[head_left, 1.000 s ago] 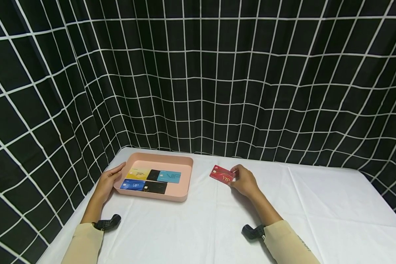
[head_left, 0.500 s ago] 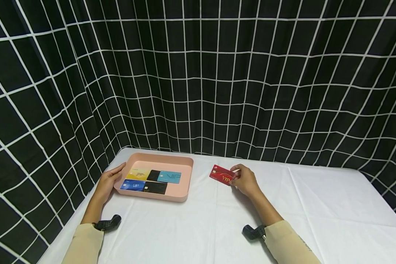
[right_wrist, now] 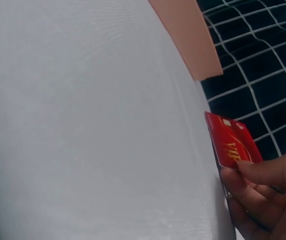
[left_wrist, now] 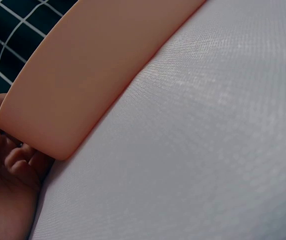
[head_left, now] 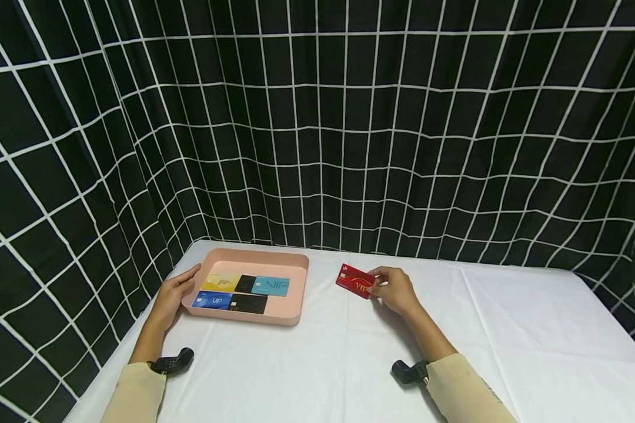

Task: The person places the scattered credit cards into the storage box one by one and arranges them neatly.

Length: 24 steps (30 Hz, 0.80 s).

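Observation:
My right hand (head_left: pixel 397 289) pinches a red bank card (head_left: pixel 353 280) by its right end, thumb on the face, to the right of the tray. The gold "VIP" lettering and chip on the red card (right_wrist: pixel 231 139) face up in the right wrist view. At the left, my left hand (head_left: pixel 168 298) grips the side of a pink tray (head_left: pixel 295 302). In the left wrist view, curled fingers (left_wrist: pixel 20 162) lie against the outside of the tray's corner. Inside the tray lie a yellow card (head_left: pixel 221 282), a blue card (head_left: pixel 211 300), a teal card (head_left: pixel 271 286) and black cards (head_left: pixel 249 304), some overlapping.
A white cloth (head_left: pixel 307 376) covers the table. Black curtains with a white grid (head_left: pixel 349 147) stand behind it and along the left side. Each wrist wears a black camera mount, such as the right mount (head_left: pixel 408 372).
The red card has tilted slightly in my right fingers, showing its face more plainly. The head view has shifted a little. My left hand stays at the tray.

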{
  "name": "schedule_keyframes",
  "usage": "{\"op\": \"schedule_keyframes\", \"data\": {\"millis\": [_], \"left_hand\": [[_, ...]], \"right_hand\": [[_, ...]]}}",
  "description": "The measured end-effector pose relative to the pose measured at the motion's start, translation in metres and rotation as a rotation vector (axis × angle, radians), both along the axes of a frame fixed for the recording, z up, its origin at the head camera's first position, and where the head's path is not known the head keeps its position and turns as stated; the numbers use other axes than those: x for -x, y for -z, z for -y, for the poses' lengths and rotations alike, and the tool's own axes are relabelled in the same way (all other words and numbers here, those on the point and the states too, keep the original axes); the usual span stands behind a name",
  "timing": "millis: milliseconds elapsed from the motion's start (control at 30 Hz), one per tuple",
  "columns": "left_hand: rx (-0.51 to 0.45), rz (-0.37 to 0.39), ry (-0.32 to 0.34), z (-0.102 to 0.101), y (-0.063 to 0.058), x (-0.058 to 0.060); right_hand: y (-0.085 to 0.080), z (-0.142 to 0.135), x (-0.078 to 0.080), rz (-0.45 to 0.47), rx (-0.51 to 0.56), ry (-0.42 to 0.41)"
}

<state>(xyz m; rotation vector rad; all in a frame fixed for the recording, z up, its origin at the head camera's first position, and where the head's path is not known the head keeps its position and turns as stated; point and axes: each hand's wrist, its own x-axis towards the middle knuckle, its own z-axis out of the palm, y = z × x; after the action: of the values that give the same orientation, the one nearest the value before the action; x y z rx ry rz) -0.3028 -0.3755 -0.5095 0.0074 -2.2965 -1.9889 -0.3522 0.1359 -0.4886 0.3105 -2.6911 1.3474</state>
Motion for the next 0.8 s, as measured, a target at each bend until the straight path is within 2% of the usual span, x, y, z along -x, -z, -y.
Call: {"op": "schedule_keyframes", "data": {"millis": [167,300,500,800], "left_hand": [[-0.010,0.009,-0.001,-0.002,0.005,-0.004],[-0.006,-0.003,-0.008,-0.002,0.006,-0.003],[0.005,-0.011,-0.010,0.000,0.005,0.001],[0.019,-0.003,-0.009,0.001,0.003,0.001]], "right_hand": [[-0.001,0.000,0.000,0.018,0.040,-0.033],[-0.005,0.001,-0.003,0.029,0.067,-0.067],[-0.017,0.009,-0.008,0.027,0.101,-0.099],[-0.030,0.019,-0.017,0.034,0.141,-0.132]]}}
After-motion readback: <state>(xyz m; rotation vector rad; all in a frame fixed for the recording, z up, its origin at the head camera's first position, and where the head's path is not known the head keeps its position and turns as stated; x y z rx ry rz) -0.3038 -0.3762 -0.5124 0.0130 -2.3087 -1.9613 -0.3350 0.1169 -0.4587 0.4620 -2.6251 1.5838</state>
